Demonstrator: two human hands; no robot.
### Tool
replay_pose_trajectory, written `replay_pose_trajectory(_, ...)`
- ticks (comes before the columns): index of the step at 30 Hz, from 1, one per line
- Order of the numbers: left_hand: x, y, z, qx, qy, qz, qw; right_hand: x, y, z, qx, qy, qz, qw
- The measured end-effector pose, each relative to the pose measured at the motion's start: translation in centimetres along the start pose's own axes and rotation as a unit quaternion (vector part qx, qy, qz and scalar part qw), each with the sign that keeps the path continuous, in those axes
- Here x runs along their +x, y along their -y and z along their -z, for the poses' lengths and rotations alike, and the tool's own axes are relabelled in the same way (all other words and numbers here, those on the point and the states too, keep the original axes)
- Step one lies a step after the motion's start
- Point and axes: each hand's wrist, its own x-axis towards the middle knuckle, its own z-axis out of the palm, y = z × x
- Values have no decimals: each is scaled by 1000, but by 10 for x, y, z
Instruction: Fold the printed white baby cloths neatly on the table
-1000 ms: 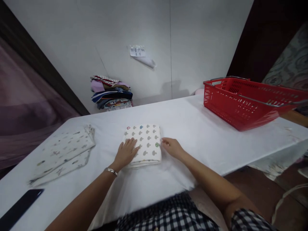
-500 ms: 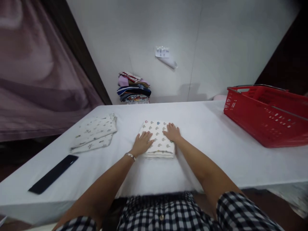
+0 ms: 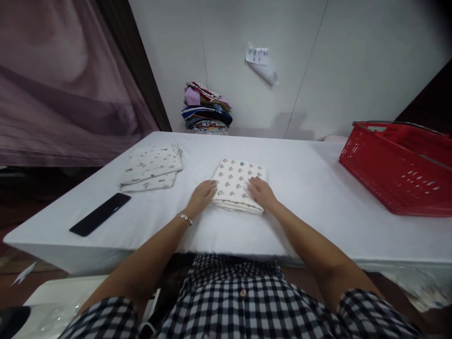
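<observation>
While the left hand [image 3: 203,196] and right hand [image 3: 262,191] lie flat and loose against the mushroom cloth [image 3: 236,181] on the table [image 3: 310,197], it looks soft and light, best held by both side edges.

Middle cloth [image 3: 236,181]: off-white, mostly grey mushroom-like motifs. Tablecloth [image 3: 318,188]: white. Basket [image 3: 395,181]: red. Shirt [image 3: 219,310]: black-and-white check.
</observation>
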Motion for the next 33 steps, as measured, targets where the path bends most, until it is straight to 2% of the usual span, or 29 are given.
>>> replay_pose_trajectory(2,-14,6,8,1,-38,13,999,-14,-1,2,41,-38,31,998)
replay_pose_trajectory(5,-29,9,12,5,-69,-11,998,-32,3,4,63,-44,98,992)
replay_pose_trajectory(9,-35,1,9,29,-39,-105,993,-40,7,1,14,-59,162,985)
replay_pose_trajectory(12,-30,-4,6,62,-14,-141,988,-38,7,-3,-29,-66,215,974)
replay_pose_trajectory(17,-25,0,3,70,2,-144,987,-41,7,-10,-29,-90,203,975)
replay_pose_trajectory(21,-31,4,1,60,-4,-141,988,-48,6,-13,-62,-77,216,971)
replay_pose_trajectory(25,-36,-4,3,84,2,-145,986,-51,3,-12,-90,-56,235,966)
replay_pose_trajectory(29,-32,-11,8,114,32,-164,979,-50,3,-14,-85,-74,218,969)
replay_pose_trajectory(33,-25,-10,10,115,40,-190,974,-49,5,-17,-81,-92,216,969)
